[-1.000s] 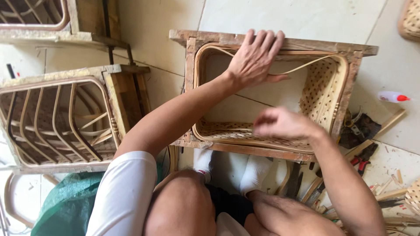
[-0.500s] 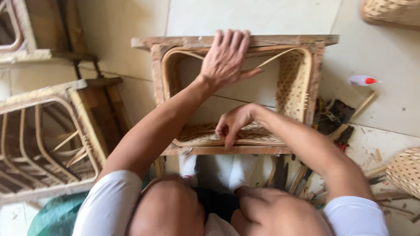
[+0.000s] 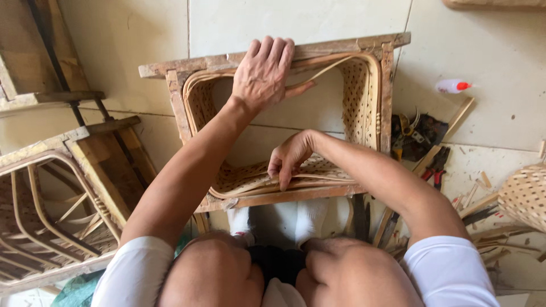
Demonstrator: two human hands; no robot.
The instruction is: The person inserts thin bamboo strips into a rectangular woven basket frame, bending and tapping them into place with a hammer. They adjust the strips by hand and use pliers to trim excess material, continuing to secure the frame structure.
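Observation:
A rough wooden frame [image 3: 387,85] stands on the tiled floor with a woven bamboo basket wall [image 3: 359,102] fitted inside it. My left hand [image 3: 263,71] lies flat over the frame's far edge, thumb pressing a thin bamboo strip [image 3: 324,68] along the rim. My right hand [image 3: 289,159] pinches the bamboo rim strips [image 3: 324,182] on the near side of the frame, fingers curled on them. My knees and white socks show below the frame.
Pliers and cutters [image 3: 418,142] lie right of the frame among bamboo offcuts. A small white bottle with a red cap [image 3: 452,86] lies further right. A woven basket [image 3: 526,196] sits at the right edge. Other wooden frames with bent strips [image 3: 51,193] stand left.
The view has shifted left and closer. My right hand has moved from the middle of the near rim down onto the rim strips. My left hand stays on the far edge.

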